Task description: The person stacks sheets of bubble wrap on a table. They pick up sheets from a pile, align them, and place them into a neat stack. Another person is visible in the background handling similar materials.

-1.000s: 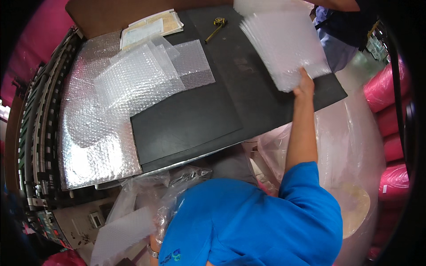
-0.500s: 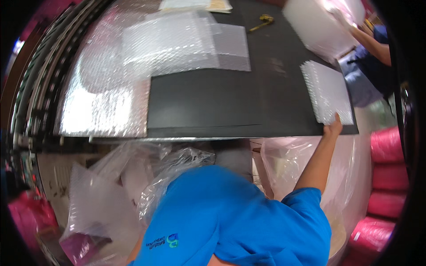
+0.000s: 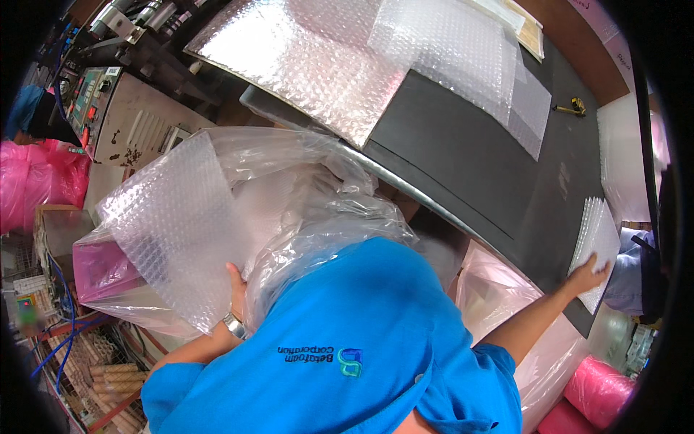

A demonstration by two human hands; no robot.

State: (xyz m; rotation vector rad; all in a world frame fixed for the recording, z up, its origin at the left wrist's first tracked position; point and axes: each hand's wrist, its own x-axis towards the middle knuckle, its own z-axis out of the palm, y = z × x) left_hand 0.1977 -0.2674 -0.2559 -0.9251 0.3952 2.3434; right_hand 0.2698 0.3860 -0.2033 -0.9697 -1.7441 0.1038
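Bubble sheet [image 3: 173, 228], slanted, seemingly lengthwise toward lower-right

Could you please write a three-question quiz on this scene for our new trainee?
1. Which thing does the right hand touch?
a) a pink roll
b) the stack of bubble-wrap sheets
c) the papers
2. True or false: the yellow-and-black tape measure lies on top of the papers.
3. Fill in the blank: the silver watch is worn on the ____ wrist.

Key:
1. b, the stack of bubble-wrap sheets.
2. False: the tape measure lies on the black tabletop.
3. left.
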